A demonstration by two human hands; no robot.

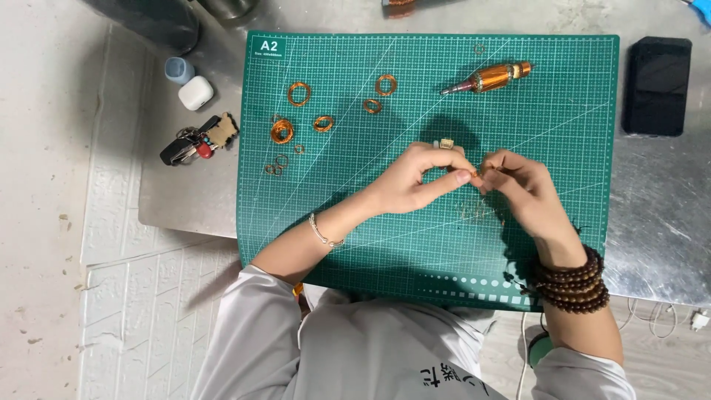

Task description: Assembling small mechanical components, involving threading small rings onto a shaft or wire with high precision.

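My left hand (418, 178) and my right hand (518, 185) meet over the middle of a green cutting mat (355, 222). Between their fingertips they pinch a small piece of copper wire (480, 172). A small pale block (446, 144) sits by my left hand's knuckles; I cannot tell if it touches them. My left wrist wears a thin bracelet, my right wrist a dark wooden bead bracelet (574, 281). A small tangle of thin wire (481, 210) lies on the mat under my right hand.
Several copper wire coils (299, 93) lie on the mat's upper left. A copper-wound motor armature (490, 77) lies at the top. Off the mat: keys (194, 141), a white earbud case (196, 92), a small blue cap (178, 70), a black box (657, 85) at right.
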